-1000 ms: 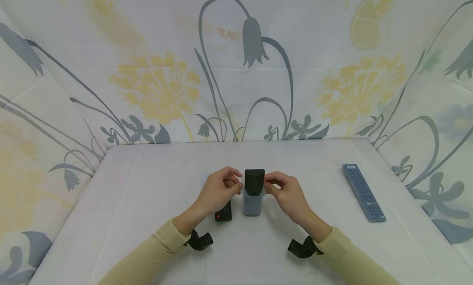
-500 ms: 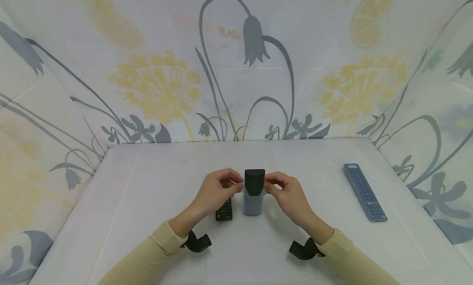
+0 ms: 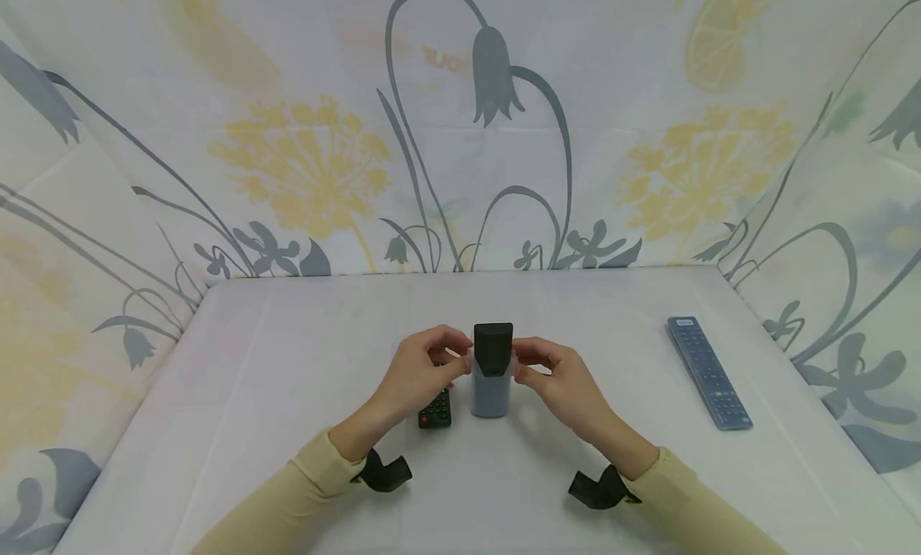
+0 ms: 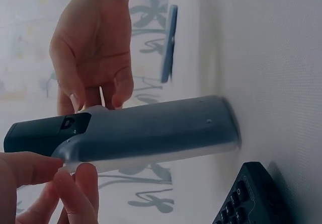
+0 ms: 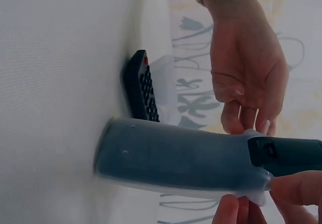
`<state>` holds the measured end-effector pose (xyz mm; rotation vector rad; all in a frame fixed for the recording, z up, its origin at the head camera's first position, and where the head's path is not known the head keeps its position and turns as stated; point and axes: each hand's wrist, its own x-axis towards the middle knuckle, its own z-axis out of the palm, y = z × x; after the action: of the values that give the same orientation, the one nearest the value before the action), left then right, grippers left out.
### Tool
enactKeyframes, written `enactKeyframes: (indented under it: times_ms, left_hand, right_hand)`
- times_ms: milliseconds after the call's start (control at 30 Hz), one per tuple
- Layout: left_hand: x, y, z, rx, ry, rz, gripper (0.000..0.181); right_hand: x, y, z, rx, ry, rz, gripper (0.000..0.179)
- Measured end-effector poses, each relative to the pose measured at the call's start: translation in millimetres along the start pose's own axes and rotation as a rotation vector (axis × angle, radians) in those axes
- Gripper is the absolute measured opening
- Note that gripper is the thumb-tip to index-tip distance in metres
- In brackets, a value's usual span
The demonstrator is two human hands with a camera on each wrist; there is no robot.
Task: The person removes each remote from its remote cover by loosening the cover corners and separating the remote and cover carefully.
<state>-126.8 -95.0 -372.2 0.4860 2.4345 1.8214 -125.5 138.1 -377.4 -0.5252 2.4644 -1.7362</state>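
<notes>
A dark remote control [image 3: 492,349] stands on end at the middle of the table, its bare black top poking out of a translucent bluish cover [image 3: 491,399]. My left hand [image 3: 424,371] pinches the cover's left edge near the top between thumb and fingers. On the opposite side my right hand [image 3: 561,379] pinches the right edge. The right wrist view shows the cover's lip [image 5: 259,199] bunched and flared beside the fingertips. Below my left hand lies a black remote [image 3: 435,413] with a red button, partly hidden by that hand.
Over on the right side lies another remote [image 3: 708,373] in a bluish cover. A pale translucent piece [image 5: 163,80] sits behind the black remote. Black wrist camera mounts [image 3: 384,471] hang near both cuffs. Patterned cloth [image 3: 302,171] walls the table's back and sides.
My left fingers have closed in on the cover's edge. My right hand has shifted slightly right and down. The cover's upper edges sit a little higher along the remote's sides.
</notes>
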Motion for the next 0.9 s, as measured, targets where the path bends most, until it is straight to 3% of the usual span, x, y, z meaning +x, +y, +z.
enactKeyframes:
  times_ms: [233, 500, 733, 900]
  left_hand:
    - [0.4, 1.9, 1.6, 0.013, 0.02, 0.007, 0.015]
    - [1.5, -2.0, 4.0, 0.095, 0.028, 0.098, 0.017]
    - [1.0, -5.0, 3.5, 0.113, 0.028, 0.122, 0.02]
    - [-0.7, -5.2, 2.9, 0.154, 0.027, 0.13, 0.022]
  right_hand:
    - [1.8, -1.9, -1.3, 0.001, -0.005, -0.02, 0.032]
    - [2.5, -1.7, -2.3, -0.072, 0.026, -0.037, 0.032]
    - [3.9, -1.1, -2.5, -0.12, 0.017, -0.106, 0.03]
    - [3.6, -0.5, -3.7, -0.153, 0.0, -0.101, 0.031]
